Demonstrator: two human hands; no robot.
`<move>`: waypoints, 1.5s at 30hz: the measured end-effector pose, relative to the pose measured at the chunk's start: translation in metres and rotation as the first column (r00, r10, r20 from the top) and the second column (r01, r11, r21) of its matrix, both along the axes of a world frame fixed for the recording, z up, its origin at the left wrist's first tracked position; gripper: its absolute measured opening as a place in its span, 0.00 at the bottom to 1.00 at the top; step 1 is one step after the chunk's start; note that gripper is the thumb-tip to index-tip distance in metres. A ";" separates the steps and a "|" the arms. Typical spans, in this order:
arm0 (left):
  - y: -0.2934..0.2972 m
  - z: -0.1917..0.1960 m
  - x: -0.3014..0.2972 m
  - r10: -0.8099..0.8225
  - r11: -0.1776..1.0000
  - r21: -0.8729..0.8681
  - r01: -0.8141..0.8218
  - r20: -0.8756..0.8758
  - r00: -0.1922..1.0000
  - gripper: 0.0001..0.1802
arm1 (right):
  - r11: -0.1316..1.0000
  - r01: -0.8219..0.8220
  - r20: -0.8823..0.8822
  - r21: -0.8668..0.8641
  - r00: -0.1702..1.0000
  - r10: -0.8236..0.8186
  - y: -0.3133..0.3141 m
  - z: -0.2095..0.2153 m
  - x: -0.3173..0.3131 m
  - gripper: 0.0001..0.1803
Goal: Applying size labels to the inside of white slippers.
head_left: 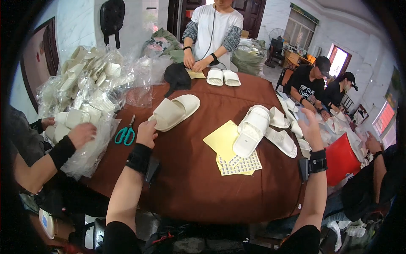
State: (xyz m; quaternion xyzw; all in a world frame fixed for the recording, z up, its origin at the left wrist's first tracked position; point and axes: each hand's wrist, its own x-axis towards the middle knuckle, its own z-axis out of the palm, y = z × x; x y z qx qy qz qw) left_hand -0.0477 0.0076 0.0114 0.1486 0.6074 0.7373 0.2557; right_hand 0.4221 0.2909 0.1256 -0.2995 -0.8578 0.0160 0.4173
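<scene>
My left hand (146, 134) is closed on the near end of a pair of white slippers (181, 111), which lies stacked and tilted over the brown tablecloth. Over at the right edge of the table is my right hand (311, 130), raised with fingers apart and nothing visible in it. Beside it lie loose white slippers (282, 143). Between my hands, another white slipper pair (252, 131) rests partly on yellow backing paper (220, 139) and a sheet of small printed stickers (249, 164).
Teal-handled scissors (125, 134) lie left of my left hand. A large heap of plastic-wrapped slippers (91, 80) fills the left side, with a co-worker's hands at it. Across the table a person handles yellow paper near a slipper pair (223, 77). A red bin (338, 161) stands at right.
</scene>
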 end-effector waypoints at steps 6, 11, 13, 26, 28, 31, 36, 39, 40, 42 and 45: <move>0.020 -0.046 -0.060 0.273 0.959 -0.085 -0.269 0.039 0.961 0.10 | 0.989 -0.082 0.111 -0.122 0.989 0.096 -0.079 0.020 -0.017 0.21; 0.032 -0.026 -0.042 0.118 0.979 -0.175 -0.106 0.061 0.991 0.17 | 0.986 -0.107 0.198 -0.127 0.971 0.131 -0.103 0.024 0.011 0.22; 0.035 -0.024 -0.042 0.073 0.968 -0.242 -0.069 0.007 0.997 0.19 | 0.985 -0.116 0.191 -0.129 0.971 0.140 -0.112 0.025 0.017 0.22; 0.008 -0.017 -0.037 -0.268 0.923 0.293 0.250 0.024 0.963 0.19 | 0.951 -0.262 0.152 -0.164 0.946 0.287 -0.133 0.026 0.004 0.21; -0.006 0.020 0.002 -0.350 0.886 0.311 0.343 -0.035 0.936 0.22 | 0.939 -0.313 0.101 -0.138 0.939 0.328 -0.128 0.013 -0.013 0.22; -0.042 0.058 0.033 -0.375 0.882 0.294 0.368 -0.036 0.926 0.26 | 0.867 -0.389 -0.053 -0.312 0.918 0.393 -0.124 -0.007 -0.047 0.26; -0.070 0.085 0.079 -0.448 0.839 0.312 0.446 -0.071 0.891 0.29 | 0.737 -0.490 -0.327 -0.466 0.869 0.371 -0.128 -0.028 -0.085 0.32; -0.080 0.084 0.099 -0.484 0.817 0.317 0.482 -0.079 0.872 0.29 | 0.350 -0.611 -0.538 -0.710 0.792 0.290 -0.148 -0.014 -0.092 0.31; -0.084 0.085 0.104 -0.488 0.816 0.314 0.486 -0.078 0.870 0.29 | 0.350 -0.610 -0.540 -0.711 0.792 0.285 -0.150 -0.017 -0.095 0.31; -0.090 0.085 0.110 -0.466 0.838 0.290 0.463 -0.064 0.883 0.29 | 0.279 -0.689 -0.638 -0.669 0.724 0.262 -0.153 -0.024 -0.096 0.28; -0.096 0.082 0.110 -0.488 0.830 0.282 0.481 -0.050 0.871 0.29 | 0.241 -0.671 -0.619 -0.701 0.741 0.260 -0.156 -0.021 -0.091 0.28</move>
